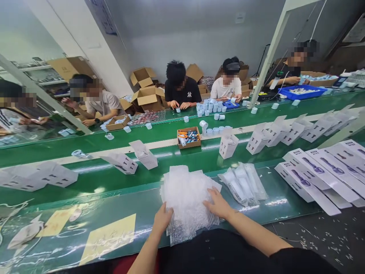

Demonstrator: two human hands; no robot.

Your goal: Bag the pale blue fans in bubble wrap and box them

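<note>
A thick pile of clear bubble-wrap bags [186, 194] lies at the table's front edge, directly before me. My left hand [163, 217] grips its left edge, thumb on top and the other fingers mostly hidden. On the right side, my right hand [218, 204] holds the pile with thumb and fingers bent over its edge. Just beyond that hand are several wrapped white items [242, 184] in clear bubble wrap, lying side by side.
Printed white boxes [310, 171] are stacked at right. Open white cartons [228, 145] stand along the green conveyor belt [168, 152]. A small cardboard box [189, 137] holds mixed parts. Yellow paper [110, 236] lies at left. Several co-workers [182, 89] sit opposite among pale-blue cups [209, 106].
</note>
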